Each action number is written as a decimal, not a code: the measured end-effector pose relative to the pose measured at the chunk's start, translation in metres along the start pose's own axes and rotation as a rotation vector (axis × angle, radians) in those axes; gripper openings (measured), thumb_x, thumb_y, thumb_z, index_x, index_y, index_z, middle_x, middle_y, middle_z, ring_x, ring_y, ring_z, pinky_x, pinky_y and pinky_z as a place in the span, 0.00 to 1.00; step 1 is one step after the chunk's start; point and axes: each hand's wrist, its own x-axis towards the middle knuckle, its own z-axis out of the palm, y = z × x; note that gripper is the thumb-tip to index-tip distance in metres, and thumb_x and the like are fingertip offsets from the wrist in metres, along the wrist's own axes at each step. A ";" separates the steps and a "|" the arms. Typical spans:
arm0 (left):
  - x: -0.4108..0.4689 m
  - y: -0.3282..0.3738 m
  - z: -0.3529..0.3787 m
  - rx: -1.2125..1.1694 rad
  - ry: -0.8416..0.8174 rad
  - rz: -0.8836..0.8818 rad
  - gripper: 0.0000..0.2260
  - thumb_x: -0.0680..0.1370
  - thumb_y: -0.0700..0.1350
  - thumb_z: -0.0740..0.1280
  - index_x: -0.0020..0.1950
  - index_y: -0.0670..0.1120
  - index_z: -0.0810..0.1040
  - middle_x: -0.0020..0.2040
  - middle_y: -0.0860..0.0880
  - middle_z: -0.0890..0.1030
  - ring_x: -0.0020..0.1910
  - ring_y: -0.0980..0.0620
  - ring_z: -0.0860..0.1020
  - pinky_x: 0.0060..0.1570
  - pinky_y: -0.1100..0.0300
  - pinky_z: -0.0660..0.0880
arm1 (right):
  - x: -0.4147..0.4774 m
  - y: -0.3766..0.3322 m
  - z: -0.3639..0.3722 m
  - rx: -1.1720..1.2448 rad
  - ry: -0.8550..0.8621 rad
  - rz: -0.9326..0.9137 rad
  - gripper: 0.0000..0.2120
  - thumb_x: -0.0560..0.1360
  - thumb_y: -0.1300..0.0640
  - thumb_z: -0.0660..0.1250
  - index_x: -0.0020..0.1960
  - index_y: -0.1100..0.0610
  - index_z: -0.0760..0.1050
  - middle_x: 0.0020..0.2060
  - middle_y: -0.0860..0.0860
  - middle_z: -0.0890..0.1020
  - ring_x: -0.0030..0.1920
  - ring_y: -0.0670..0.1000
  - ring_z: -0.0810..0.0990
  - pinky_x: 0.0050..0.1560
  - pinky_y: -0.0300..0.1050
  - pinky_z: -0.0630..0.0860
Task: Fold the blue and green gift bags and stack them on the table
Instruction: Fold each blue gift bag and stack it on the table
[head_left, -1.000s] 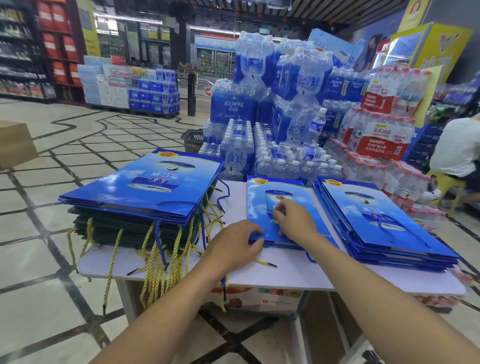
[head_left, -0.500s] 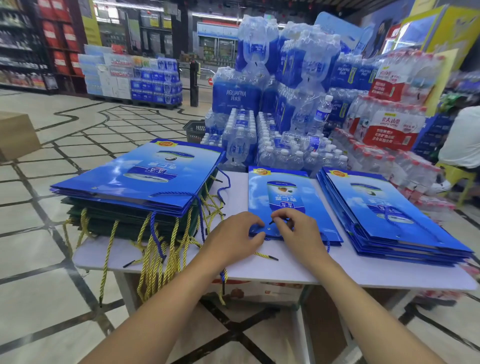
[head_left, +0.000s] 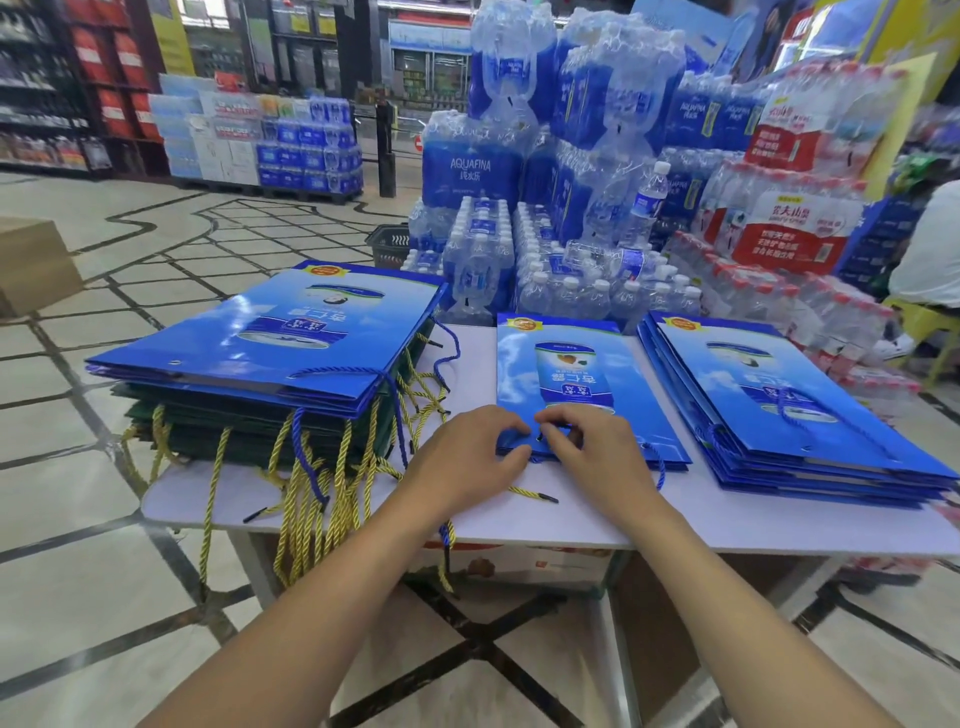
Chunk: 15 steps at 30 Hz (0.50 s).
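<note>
Fingers (head_left: 506, 422) of my left hand (head_left: 467, 457) pinch the near edge of the blue gift bag (head_left: 566, 374). My right hand (head_left: 592, 457) curls over its cord hole, and I can't tell what it grips. The bag lies flat, glossy, mid-table (head_left: 519, 519), between the left stack (head_left: 270, 338), which sits on green bags (head_left: 234, 441), and the right stack (head_left: 779, 395). Water packs (head_left: 545, 156) stand behind.

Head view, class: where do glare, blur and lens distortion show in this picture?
Head view: a pale sheen lies on the glossy blue gift bag topping the left stack; head view: the wide lens bows the white table along its front; head view: the red-labelled bottle packs at far right are smeared, while left hand and right hand on the flat blue middle bag are sharp.
</note>
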 end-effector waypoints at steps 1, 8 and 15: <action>0.000 -0.001 0.000 0.001 0.000 -0.004 0.13 0.79 0.56 0.66 0.62 0.58 0.80 0.62 0.61 0.80 0.59 0.59 0.77 0.60 0.52 0.77 | 0.000 0.000 0.000 -0.013 0.010 0.020 0.06 0.79 0.52 0.71 0.56 0.47 0.82 0.46 0.40 0.84 0.38 0.34 0.76 0.40 0.31 0.69; 0.001 0.003 -0.003 0.001 0.024 -0.011 0.13 0.81 0.56 0.66 0.63 0.56 0.82 0.59 0.59 0.83 0.54 0.59 0.79 0.56 0.54 0.78 | 0.004 0.002 -0.004 -0.060 -0.026 0.077 0.06 0.80 0.46 0.69 0.52 0.43 0.84 0.46 0.37 0.84 0.50 0.42 0.79 0.45 0.45 0.76; 0.003 0.001 0.000 0.016 0.075 -0.016 0.14 0.85 0.56 0.61 0.52 0.52 0.84 0.42 0.52 0.84 0.40 0.53 0.79 0.43 0.50 0.77 | 0.025 -0.006 -0.022 -0.445 -0.175 -0.051 0.16 0.81 0.41 0.58 0.49 0.43 0.85 0.50 0.41 0.82 0.52 0.49 0.75 0.47 0.48 0.72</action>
